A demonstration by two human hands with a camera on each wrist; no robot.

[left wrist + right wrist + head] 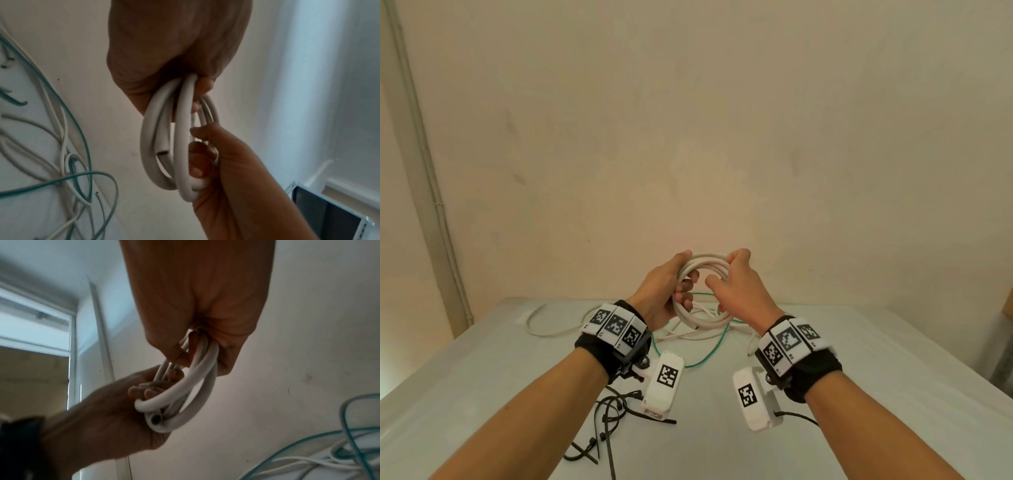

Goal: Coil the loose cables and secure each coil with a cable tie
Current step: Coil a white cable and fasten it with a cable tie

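In the lower middle of the head view, the left hand and right hand both curl their fingers round a white cable coil, held up above the grey table. Loose white cables and a green wire lie beneath it. Black cable ties lie at the lower left.

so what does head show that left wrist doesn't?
Head only: the black cable ties lying on the table near the person, both wrist camera rigs, the wall behind.

Left wrist only: the coil's cut open end, tucked among the loops.

Both: the left hand and right hand holding the white cable coil, with loose white and green cables on the table.
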